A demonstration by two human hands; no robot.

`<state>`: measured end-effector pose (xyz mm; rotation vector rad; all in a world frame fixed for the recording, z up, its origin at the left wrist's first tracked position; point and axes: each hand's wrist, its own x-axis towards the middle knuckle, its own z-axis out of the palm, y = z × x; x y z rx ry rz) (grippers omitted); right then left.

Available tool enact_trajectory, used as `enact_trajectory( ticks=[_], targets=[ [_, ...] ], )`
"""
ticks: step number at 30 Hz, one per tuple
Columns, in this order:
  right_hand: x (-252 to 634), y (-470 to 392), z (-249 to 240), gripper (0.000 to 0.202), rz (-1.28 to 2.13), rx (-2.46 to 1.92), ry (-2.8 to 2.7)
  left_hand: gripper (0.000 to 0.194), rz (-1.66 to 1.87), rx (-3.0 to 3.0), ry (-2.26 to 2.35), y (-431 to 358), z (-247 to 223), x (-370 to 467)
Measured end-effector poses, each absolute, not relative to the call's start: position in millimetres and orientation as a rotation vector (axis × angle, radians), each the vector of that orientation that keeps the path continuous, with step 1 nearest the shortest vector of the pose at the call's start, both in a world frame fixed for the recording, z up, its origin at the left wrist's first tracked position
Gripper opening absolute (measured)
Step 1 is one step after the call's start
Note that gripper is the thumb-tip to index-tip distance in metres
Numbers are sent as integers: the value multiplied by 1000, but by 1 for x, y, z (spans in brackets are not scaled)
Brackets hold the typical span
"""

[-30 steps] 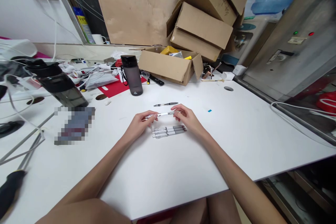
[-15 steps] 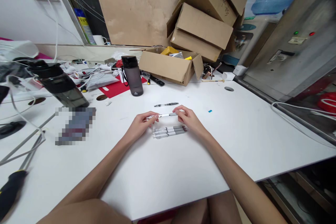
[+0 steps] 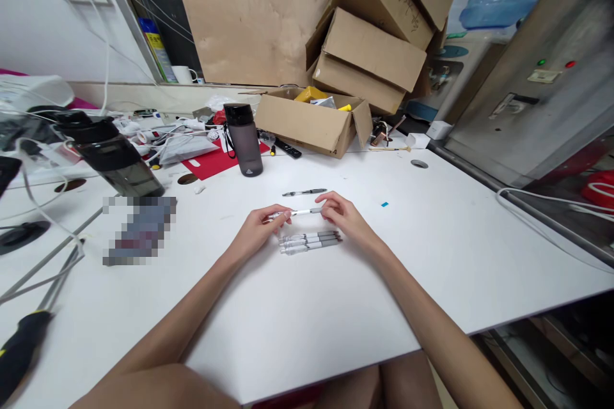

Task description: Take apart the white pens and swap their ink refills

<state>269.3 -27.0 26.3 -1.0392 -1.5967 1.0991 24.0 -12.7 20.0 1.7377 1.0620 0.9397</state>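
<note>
A white and grey pen (image 3: pixel 302 211) lies level between my two hands, a little above or on the white table. My left hand (image 3: pixel 263 225) grips its left end between thumb and fingers. My right hand (image 3: pixel 344 216) pinches the grey right end, the fingertips partly hiding it. Just nearer to me, several similar pens (image 3: pixel 309 242) lie side by side in a row on the tabletop. Beyond my hands rests a single dark, clear-barrelled pen (image 3: pixel 304 192).
A dark tumbler (image 3: pixel 244 140) and an open cardboard box (image 3: pixel 307 121) stand at the back. To the left are a tilted bottle (image 3: pixel 110 153), a blurred-out flat object (image 3: pixel 141 230), cables and a black-handled tool (image 3: pixel 22 351). A blue scrap (image 3: pixel 384 204) lies right of my hands on the table (image 3: pixel 460 255).
The view has shifted very slightly. Both hands keep their hold on the pen, with the right fingers changing position a little at its end.
</note>
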Motion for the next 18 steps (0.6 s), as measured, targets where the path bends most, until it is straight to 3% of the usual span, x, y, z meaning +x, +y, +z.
enact_trajectory(
  ticks=[18],
  targets=[
    [270, -28, 30, 21, 1117, -1065, -1633, 35, 915, 1758, 1078, -15, 22, 23]
  ],
)
